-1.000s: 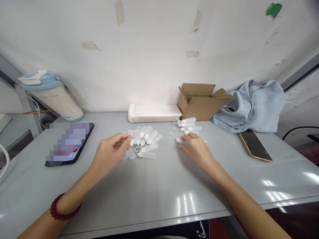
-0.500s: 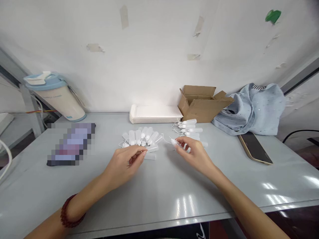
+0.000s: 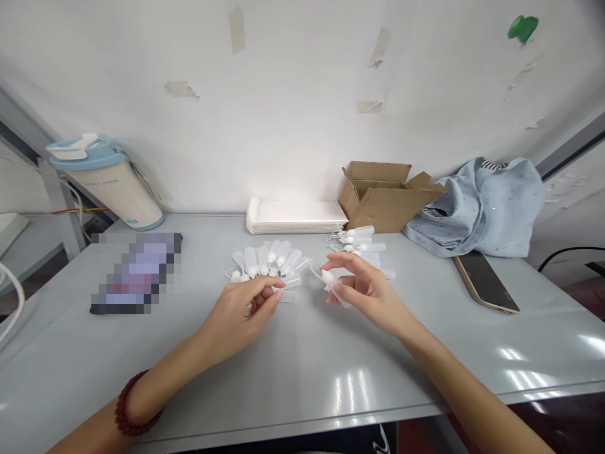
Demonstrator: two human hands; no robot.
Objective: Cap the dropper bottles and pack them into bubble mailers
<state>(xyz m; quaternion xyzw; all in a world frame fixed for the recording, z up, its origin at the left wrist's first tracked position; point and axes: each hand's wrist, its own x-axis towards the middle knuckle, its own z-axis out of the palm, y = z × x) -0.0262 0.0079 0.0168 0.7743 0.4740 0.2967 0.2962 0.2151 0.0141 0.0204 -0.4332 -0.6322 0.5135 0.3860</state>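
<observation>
My right hand (image 3: 371,290) holds a small translucent squeeze bottle (image 3: 344,296) with a white cap and a thin cord-like loop at its neck; the bottle tilts, its capped end toward the upper left. My left hand (image 3: 248,309) is just in front of a pile of similar small bottles (image 3: 263,260); its thumb and index fingertips are slightly apart, and nothing shows between them. Its other fingers are curled under and partly hidden. Behind my right hand lies a second group of these bottles (image 3: 358,239), partly covered by the hand.
At the back of the grey table (image 3: 302,372) are a stack of white trays (image 3: 297,217), an open cardboard box (image 3: 387,205) and a light blue cloth bag (image 3: 496,205). A dark phone (image 3: 486,282) lies at right. Left are a blurred phone (image 3: 137,274) and a tumbler (image 3: 113,186).
The bottle in my right hand has turned, its body now showing below the fingers, and that index finger has lifted. My left thumb and index finger have parted a little.
</observation>
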